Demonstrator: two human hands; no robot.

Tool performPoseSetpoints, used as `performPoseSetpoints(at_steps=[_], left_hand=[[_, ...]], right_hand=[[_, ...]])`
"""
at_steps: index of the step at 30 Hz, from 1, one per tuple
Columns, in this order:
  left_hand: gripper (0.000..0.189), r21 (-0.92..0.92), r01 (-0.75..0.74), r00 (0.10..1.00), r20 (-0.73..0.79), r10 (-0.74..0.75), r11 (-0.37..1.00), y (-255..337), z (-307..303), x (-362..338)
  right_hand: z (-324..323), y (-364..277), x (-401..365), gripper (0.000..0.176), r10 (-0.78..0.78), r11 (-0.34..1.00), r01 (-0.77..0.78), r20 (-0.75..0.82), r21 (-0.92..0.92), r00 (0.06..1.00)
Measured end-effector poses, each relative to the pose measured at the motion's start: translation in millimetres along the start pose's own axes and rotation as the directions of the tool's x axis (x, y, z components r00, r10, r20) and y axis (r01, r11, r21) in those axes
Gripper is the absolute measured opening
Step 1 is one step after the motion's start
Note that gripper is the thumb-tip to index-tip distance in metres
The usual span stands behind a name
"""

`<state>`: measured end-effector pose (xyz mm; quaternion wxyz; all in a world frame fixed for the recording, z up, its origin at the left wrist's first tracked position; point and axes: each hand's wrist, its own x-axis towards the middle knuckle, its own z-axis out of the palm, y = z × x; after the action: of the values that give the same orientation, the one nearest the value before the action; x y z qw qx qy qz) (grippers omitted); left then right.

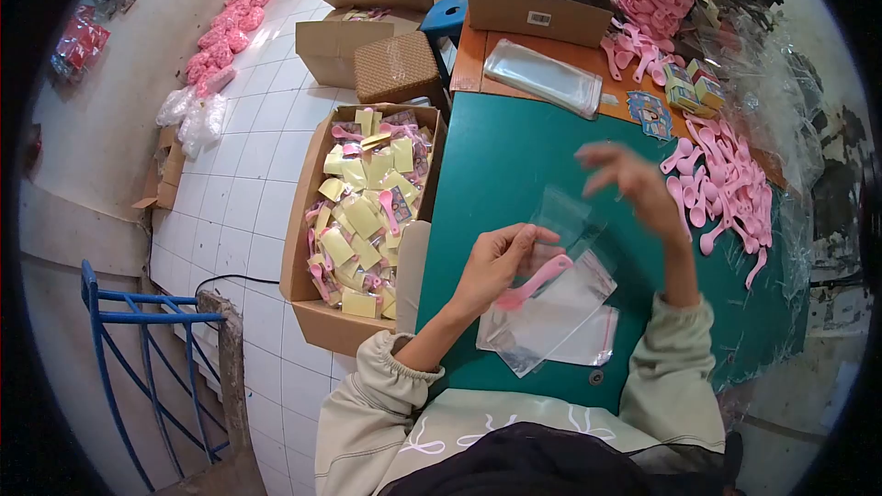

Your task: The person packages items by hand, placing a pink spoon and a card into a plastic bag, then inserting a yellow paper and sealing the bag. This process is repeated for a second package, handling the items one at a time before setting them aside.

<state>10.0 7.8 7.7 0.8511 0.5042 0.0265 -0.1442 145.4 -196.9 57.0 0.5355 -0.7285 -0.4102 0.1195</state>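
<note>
My left hand (503,262) is closed on a clear plastic bag (562,216) over the green table (524,147). Just below its fingers, a pink spoon (544,280) lies slanted, apparently in or against clear plastic. More clear bags (574,321) lie overlapped under it, near the table's front edge. Raised to the right of the bag, my right hand (629,184) is blurred, its fingers apart and holding nothing visible. A pile of pink spoons (726,188) is spread beyond it at the right.
An open carton (299,243) of packed bags with yellow cards stands left of the table. At the back are a stack of clear bags (542,76), printed cards (650,115), small boxes (694,87) and an open cardboard box (542,14).
</note>
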Motion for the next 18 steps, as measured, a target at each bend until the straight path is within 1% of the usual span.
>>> performPoseSetpoints(at_steps=[1, 2, 3, 4, 5, 7, 8, 11, 12, 13, 14, 15, 16, 18], left_hand=[[0.038, 0.001, -0.011, 1.000, -0.004, 0.011, 1.000, 1, -1, 0], [0.037, 0.004, -0.026, 1.000, -0.008, 0.026, 1.000, 2, -2, 0], [0.037, 0.003, -0.018, 1.000, -0.009, 0.018, 1.000, 3, -2, -1], [0.037, 0.001, -0.012, 1.000, -0.010, 0.012, 1.000, 2, -2, -2], [0.037, -0.002, -0.009, 1.000, -0.014, 0.009, 1.000, 3, -2, -2], [0.037, 0.002, -0.023, 1.000, -0.011, 0.023, 1.000, 2, -4, -2], [0.037, 0.001, -0.025, 1.000, -0.011, 0.025, 1.000, 2, -5, -2], [0.036, 0.032, -0.019, 1.000, -0.016, 0.019, 0.999, 5, -5, -2], [0.036, 0.039, -0.011, 1.000, -0.011, 0.012, 0.999, 6, -5, -3], [0.035, 0.048, -0.008, 1.000, -0.007, 0.009, 0.999, 8, -4, -3], [0.035, 0.053, -0.006, 1.000, -0.004, 0.007, 0.999, 9, -4, -3], [0.035, 0.051, -0.006, 1.000, 0.003, 0.006, 0.999, 9, -5, -2], [0.035, 0.049, -0.004, 1.000, 0.009, 0.004, 0.999, 8, -7, -1], [0.034, 0.051, 0.003, 1.000, 0.024, -0.004, 0.999, 8, -7, -1]], right_hand=[[-32, 30, 7, 0.038, 0.200, 0.928, -0.242, -0.169, -0.281, 0.965], [-64, 65, 10, 0.038, 0.181, 0.778, -0.346, -0.341, -0.524, 0.923], [-93, 93, 14, 0.039, 0.250, 0.683, -0.535, -0.529, -0.497, 0.811], [-125, 143, 2, 0.040, 0.128, 0.494, -0.572, -0.596, -0.655, 0.793], [-150, 184, -8, 0.043, -0.012, 0.268, -0.599, -0.625, -0.754, 0.781], [-166, 206, -12, 0.044, 0.124, 0.436, -0.666, -0.693, -0.605, 0.710], [-164, 203, -10, 0.045, 0.204, 0.503, -0.694, -0.710, -0.515, 0.674], [-157, 192, -12, 0.040, 0.149, 0.463, -0.724, -0.760, -0.511, 0.632], [-154, 186, -14, 0.035, 0.030, 0.432, -0.666, -0.728, -0.609, 0.685], [-149, 180, -17, 0.035, -0.017, 0.486, -0.594, -0.686, -0.641, 0.727], [-136, 157, -16, 0.036, -0.066, 0.533, -0.515, -0.640, -0.671, 0.765], [-117, 123, -16, 0.035, 0.058, 0.739, -0.422, -0.573, -0.526, 0.817], [-92, 78, -15, 0.035, 0.157, 0.887, -0.332, -0.468, -0.321, 0.870], [-46, -9, -12, 0.034, 0.332, 0.924, -0.370, -0.276, -0.097, 0.902]])
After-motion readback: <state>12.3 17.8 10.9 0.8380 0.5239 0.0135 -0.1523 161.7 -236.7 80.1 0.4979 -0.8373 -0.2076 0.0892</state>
